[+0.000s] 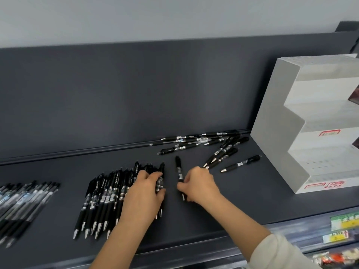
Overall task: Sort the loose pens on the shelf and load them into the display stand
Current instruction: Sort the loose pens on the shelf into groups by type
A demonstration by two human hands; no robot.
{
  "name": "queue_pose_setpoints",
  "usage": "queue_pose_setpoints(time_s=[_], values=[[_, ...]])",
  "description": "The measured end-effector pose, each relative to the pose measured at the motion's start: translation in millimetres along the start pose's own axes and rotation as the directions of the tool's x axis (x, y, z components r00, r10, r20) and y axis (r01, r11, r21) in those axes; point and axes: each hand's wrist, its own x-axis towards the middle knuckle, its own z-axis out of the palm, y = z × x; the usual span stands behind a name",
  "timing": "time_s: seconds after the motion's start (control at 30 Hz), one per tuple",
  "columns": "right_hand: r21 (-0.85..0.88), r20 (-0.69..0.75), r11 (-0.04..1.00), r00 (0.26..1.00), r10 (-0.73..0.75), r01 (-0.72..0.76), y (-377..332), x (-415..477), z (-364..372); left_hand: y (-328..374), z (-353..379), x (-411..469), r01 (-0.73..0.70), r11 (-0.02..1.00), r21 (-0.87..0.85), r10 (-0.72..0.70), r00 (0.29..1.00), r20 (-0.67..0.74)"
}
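Several black pens lie lined up side by side in a row (101, 199) on the dark shelf (242, 200), tips toward me. My left hand (144, 193) rests on the row's right end, fingers curled around a pen (160, 183). My right hand (198, 184) pinches a single black pen (178, 167) just right of the row, upright on the shelf surface. More loose black pens (206, 141) lie scattered near the back wall, and a few (223, 154) lie angled beside the white stepped display stand (275, 121) at the right, whose tiers hold no pens.
A second group of clear-barrelled pens (21, 202) lies at the far left. The shelf's back panel (136, 94) rises behind. Price labels (343, 222) and packaged goods (334, 259) show on the lower shelf edge at bottom right.
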Motion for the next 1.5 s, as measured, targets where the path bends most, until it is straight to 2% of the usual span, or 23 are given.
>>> queue_pose_setpoints(time_s=[0.13,0.2,0.27,0.33,0.43,0.53,0.63,0.7,0.8,0.97,1.17,1.23,1.4,1.5], values=[[0.067,0.165,0.991,0.978,-0.127,0.117,-6.5,-16.7,6.2,-2.2,2.7,1.7,0.012,1.000,-0.016,-0.012,0.999,-0.037],[0.095,0.200,0.982,0.963,-0.180,0.164,-5.2,-19.5,5.5,-2.5,2.9,3.3,0.022,1.000,-0.020,-0.023,0.998,-0.056],[0.047,0.132,0.973,0.964,-0.230,0.225,2.8,-16.8,-0.3,-2.0,2.9,3.8,0.030,0.999,0.030,-0.028,0.997,-0.073],[-0.008,0.000,0.968,0.968,-0.250,0.250,20.0,-10.2,-12.4,-1.7,3.9,3.8,0.018,0.996,0.093,-0.009,0.995,-0.094],[-0.049,-0.194,0.974,0.954,-0.226,0.221,60.4,2.6,-37.8,2.7,8.3,5.5,-0.029,0.993,0.116,0.043,0.992,-0.116],[-0.185,-0.331,0.967,0.915,-0.229,0.175,103.0,13.9,-61.9,19.0,13.5,10.8,-0.088,0.987,0.133,0.100,0.991,-0.084],[-0.360,-0.295,0.923,0.922,-0.249,0.134,132.2,23.1,-77.0,44.0,20.4,20.2,-0.180,0.973,0.142,0.183,0.983,-0.008],[-0.410,-0.236,0.904,0.943,-0.235,0.122,141.7,26.3,-81.1,61.9,25.2,28.9,-0.219,0.965,0.141,0.215,0.976,0.047],[-0.350,-0.239,0.921,0.935,-0.263,0.169,146.7,27.7,-78.2,84.6,35.4,44.9,-0.256,0.958,0.128,0.244,0.964,0.101],[-0.134,-0.301,0.971,0.925,-0.232,0.200,150.0,23.1,-73.5,116.6,55.6,70.3,-0.247,0.963,0.103,0.233,0.963,0.137],[-0.090,-0.357,0.976,0.908,-0.219,0.200,154.1,22.2,-75.0,139.2,70.8,87.8,-0.182,0.973,0.143,0.160,0.975,0.153],[-0.089,-0.353,0.975,0.909,-0.220,0.202,155.3,22.1,-76.3,139.9,73.7,94.7,-0.146,0.984,0.102,0.125,0.975,0.185],[-0.075,-0.350,0.975,0.911,-0.220,0.207,158.5,22.9,-79.0,128.2,66.1,97.4,0.020,0.990,-0.142,0.012,0.974,0.225],[-0.084,-0.350,0.975,0.910,-0.223,0.207,158.5,22.8,-78.1,114.7,54.5,87.7,0.059,0.984,-0.170,-0.017,0.971,0.239]])
